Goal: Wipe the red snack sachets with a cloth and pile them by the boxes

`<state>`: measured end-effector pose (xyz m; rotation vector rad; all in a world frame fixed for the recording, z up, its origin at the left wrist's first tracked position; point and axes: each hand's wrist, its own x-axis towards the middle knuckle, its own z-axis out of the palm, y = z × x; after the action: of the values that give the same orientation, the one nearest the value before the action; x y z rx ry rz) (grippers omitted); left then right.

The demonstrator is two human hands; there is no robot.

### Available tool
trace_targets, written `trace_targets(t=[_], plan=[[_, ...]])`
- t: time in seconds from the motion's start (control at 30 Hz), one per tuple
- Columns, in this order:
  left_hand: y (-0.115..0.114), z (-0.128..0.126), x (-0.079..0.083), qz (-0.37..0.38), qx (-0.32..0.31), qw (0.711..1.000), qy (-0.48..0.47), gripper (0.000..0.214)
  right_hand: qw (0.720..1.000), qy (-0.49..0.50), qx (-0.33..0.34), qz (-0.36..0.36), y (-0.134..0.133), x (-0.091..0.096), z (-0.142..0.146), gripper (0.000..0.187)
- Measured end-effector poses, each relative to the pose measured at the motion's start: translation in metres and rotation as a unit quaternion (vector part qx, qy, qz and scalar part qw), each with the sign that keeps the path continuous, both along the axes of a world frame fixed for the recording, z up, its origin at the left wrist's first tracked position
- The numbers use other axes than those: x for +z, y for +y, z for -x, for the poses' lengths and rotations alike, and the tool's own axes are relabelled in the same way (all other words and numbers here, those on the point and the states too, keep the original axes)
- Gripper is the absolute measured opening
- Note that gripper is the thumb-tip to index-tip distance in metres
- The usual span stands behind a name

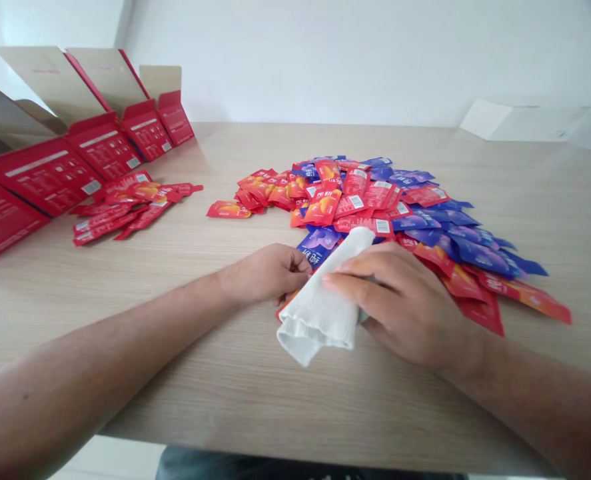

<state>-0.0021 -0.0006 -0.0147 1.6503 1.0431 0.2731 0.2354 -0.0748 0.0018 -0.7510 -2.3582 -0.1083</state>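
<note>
My right hand grips a folded white ribbed knit cloth between thumb and fingers, with its open end hanging toward me. My left hand rests just left of the cloth, fingers curled into a pinch. What its fingertips hold is partly hidden. A blue packet with a purple fruit picture lies against those fingertips. The edge of a red packet peeks out under the cloth beside them. Beyond both hands spreads a heap of red packets and blue packets.
Red cartons with raised flaps stand in a row along the left. A smaller pile of red packets lies in front of them. A white box sits at the back right, by the wall. The wooden table's front edge is near my lap.
</note>
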Motion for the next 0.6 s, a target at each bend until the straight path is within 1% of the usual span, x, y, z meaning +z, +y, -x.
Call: trace_targets(t=[0.1, 0.17, 0.2, 0.3, 0.33, 0.4, 0.47, 0.5, 0.53, 0.57, 0.6], plan=[[0.003, -0.003, -0.002, -0.013, 0.004, 0.999, 0.038, 0.015, 0.996, -0.067, 0.019, 0.056, 0.007, -0.014, 0.01, 0.028], [0.003, -0.005, -0.001, -0.033, -0.006, 0.997, 0.063, 0.013, 0.993, -0.081, 0.022, 0.078, 0.006, -0.018, 0.015, 0.026], [0.003, -0.005, -0.001, -0.05, -0.015, 0.996, 0.076, 0.013, 0.99, -0.1, 0.035, 0.088, 0.005, -0.018, 0.017, 0.026], [0.003, -0.007, 0.002, -0.108, -0.048, 0.986, 0.115, 0.014, 0.985, -0.132, 0.07, 0.084, 0.006, -0.019, 0.015, 0.027], [0.003, -0.007, 0.003, -0.114, -0.056, 0.984, 0.124, 0.014, 0.986, -0.126, 0.066, 0.091, 0.007, -0.02, 0.014, 0.026], [0.004, -0.007, 0.004, -0.099, -0.063, 0.985, 0.129, 0.016, 0.991, -0.087, 0.046, 0.09, 0.01, -0.021, 0.01, 0.024], [0.004, -0.008, 0.004, -0.085, -0.067, 0.986, 0.129, 0.016, 0.991, -0.081, 0.03, 0.1, 0.01, -0.021, 0.009, 0.022], [0.004, -0.008, 0.004, -0.085, -0.068, 0.986, 0.13, 0.016, 0.99, -0.094, 0.033, 0.099, 0.009, -0.02, 0.009, 0.023], [0.004, -0.008, 0.004, -0.087, -0.069, 0.985, 0.132, 0.016, 0.989, -0.107, 0.042, 0.094, 0.008, -0.019, 0.01, 0.023], [0.004, -0.008, 0.004, -0.087, -0.069, 0.985, 0.133, 0.016, 0.984, -0.139, 0.069, 0.092, 0.007, -0.017, 0.01, 0.024], [0.004, -0.008, 0.004, -0.081, -0.068, 0.986, 0.132, 0.017, 0.98, -0.149, 0.096, 0.087, 0.007, -0.016, 0.01, 0.024]])
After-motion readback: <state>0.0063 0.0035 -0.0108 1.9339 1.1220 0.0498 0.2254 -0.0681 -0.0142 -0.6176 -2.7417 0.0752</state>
